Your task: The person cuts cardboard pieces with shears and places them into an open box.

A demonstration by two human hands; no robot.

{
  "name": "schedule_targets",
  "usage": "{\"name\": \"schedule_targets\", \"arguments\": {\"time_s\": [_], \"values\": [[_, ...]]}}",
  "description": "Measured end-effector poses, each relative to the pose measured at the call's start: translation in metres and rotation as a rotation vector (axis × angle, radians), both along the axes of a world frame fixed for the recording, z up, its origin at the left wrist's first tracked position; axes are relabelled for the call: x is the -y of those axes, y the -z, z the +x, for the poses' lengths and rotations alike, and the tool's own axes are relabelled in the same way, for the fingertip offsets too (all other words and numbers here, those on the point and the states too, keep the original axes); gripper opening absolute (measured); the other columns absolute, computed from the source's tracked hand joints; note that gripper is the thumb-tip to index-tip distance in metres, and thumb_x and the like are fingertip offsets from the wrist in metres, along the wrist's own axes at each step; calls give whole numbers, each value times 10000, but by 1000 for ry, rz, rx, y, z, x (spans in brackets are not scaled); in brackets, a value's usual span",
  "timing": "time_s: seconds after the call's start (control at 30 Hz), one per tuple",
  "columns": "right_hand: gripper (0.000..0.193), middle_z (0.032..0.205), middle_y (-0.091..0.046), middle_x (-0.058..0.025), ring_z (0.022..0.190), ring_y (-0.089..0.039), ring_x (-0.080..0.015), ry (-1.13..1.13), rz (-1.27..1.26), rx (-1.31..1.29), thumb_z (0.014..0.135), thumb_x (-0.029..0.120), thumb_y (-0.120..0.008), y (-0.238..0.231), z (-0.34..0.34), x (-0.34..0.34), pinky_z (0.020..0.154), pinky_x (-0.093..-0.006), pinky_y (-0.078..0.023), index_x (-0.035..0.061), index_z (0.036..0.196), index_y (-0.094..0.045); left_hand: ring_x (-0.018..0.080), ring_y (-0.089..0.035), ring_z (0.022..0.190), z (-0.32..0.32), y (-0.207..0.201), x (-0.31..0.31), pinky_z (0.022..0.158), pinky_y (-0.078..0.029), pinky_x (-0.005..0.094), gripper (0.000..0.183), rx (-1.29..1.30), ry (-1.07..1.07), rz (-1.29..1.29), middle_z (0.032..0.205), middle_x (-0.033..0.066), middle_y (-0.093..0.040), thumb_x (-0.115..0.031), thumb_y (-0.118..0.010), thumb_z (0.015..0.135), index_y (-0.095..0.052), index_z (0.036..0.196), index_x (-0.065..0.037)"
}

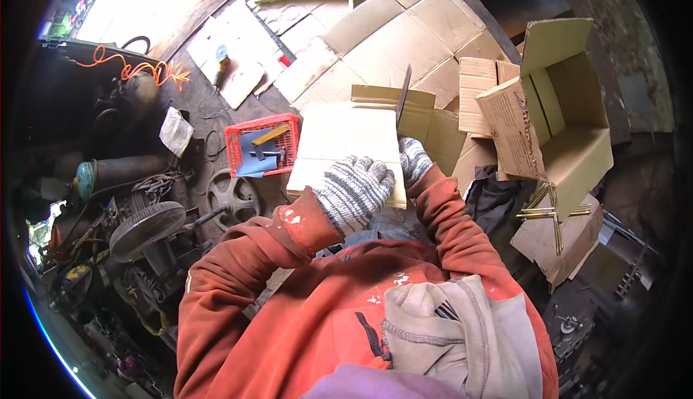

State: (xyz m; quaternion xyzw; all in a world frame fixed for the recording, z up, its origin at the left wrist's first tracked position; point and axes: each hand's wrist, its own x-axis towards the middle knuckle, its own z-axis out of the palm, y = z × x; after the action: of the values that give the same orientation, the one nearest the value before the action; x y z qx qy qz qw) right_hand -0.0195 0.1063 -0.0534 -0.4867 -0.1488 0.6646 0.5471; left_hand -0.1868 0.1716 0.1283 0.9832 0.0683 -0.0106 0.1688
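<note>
A pale, roughly square cardboard sheet (350, 130) lies in front of me, a fold line crossing its lower part. My left hand (357, 189), in a grey-striped knit glove, presses on the sheet's near part with fingers together and bent. At the sheet's right edge my right hand (413, 159), gloved alike, is closed round the lower end of a long knife (404, 94). Its dark, narrow blade points away from me along that edge; the handle is hidden in the glove. Brown cardboard flaps (440, 135) show behind and right of the sheet.
A red plastic basket (229, 142) holding a blue piece and tools stands left of the sheet. An angle grinder (221, 67) lies on a board farther back. Open cardboard boxes (577, 146) stand at right. At left are a fan (148, 229), a wheel (232, 193) and a cylinder (119, 171).
</note>
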Motion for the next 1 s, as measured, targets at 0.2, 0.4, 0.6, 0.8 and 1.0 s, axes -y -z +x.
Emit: {"name": "schedule_targets", "arguments": {"time_s": [0.2, 0.4, 0.6, 0.8, 1.0], "values": [[314, 851, -678, -71, 750, -606, -138, 146, -49, 121, 821, 182, -717, -3, -3, 10, 655, -294, -516, -61, 1003, -640, 296, -604, 875, 10, -7, -15, 771, -479, 407, 300, 44, -17, 28, 932, 130, -611, -149, -577, 749, -612, 1020, -24], [272, 616, -570, -38, 460, -478, -119, 89, -266, 172, 864, 258, -683, -57, -4, 11, 418, -284, -382, 48, 719, -588, 297, -614, 908, -8, -16, -58, 909, -420, 483, 158, 149, -262, 124, 951, 91, -651, -167, -658, 702, -681, 847, -111], [238, 559, -510, -2, 421, -443, -93, 163, -214, 61, 845, 210, -718, -96, -12, 10, 394, -254, -350, 74, 710, -577, 244, -662, 889, -53, 65, -91, 835, -524, 364, 333, 802, -981, -566, 1085, 154, -650, 25, -653, 761, -612, 1091, 46], [243, 538, -517, -6, 402, -451, -90, 152, -135, 102, 847, 184, -712, -109, -22, 6, 366, -243, -327, 62, 689, -575, 326, -638, 991, -110, 170, -95, 836, -539, 510, 249, 1003, -1192, -2135, 1116, 154, -648, -205, -490, 958, -618, 1143, -99], [232, 530, -529, -1, 394, -443, -75, 145, -212, 180, 858, 237, -699, -98, -13, 15, 370, -231, -303, 26, 797, -623, 307, -556, 1156, -80, 91, -65, 921, -499, 538, 394, 1193, -847, -2032, 1236, 184, -579, -273, -627, 864, -596, 1139, 7]]}}
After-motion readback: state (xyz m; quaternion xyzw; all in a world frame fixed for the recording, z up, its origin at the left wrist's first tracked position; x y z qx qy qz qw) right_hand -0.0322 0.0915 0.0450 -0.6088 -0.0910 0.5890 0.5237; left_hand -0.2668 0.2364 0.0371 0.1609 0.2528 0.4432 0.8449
